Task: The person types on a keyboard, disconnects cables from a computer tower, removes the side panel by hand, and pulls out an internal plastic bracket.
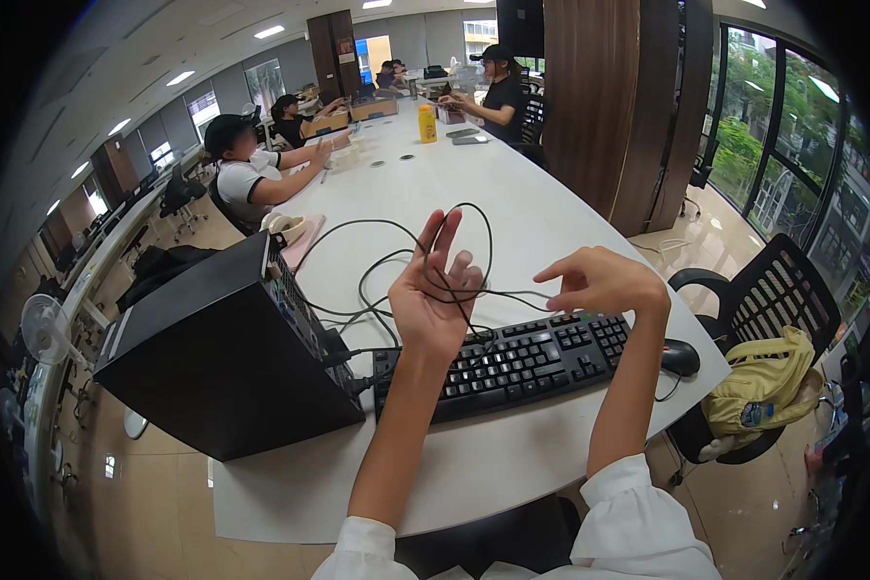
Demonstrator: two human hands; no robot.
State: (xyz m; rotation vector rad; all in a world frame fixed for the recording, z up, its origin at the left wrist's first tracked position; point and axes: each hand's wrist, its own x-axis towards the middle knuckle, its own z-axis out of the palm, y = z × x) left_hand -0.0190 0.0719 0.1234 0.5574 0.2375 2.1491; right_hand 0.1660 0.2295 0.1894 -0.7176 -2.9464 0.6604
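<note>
My left hand (433, 300) is raised palm up above the keyboard, two fingers stretched and the others curled. Thin black cable (491, 242) loops around and across those fingers. To its right, my right hand (609, 280) is bent at the wrist, thumb and fingertips pinched on a stretch of the same cable that runs over from the left hand. Beneath both hands lies a black keyboard (522, 362). A black computer tower (203, 353) stands at the left, with cables plugged into its back panel.
A black mouse (681, 358) rests right of the keyboard on the white table (454, 474). A yellow bottle (427, 124) stands farther back. At the right, a black chair (778, 290) holds a yellow backpack (759, 382). Several people sit along the table; the nearest (251, 179) is at the left.
</note>
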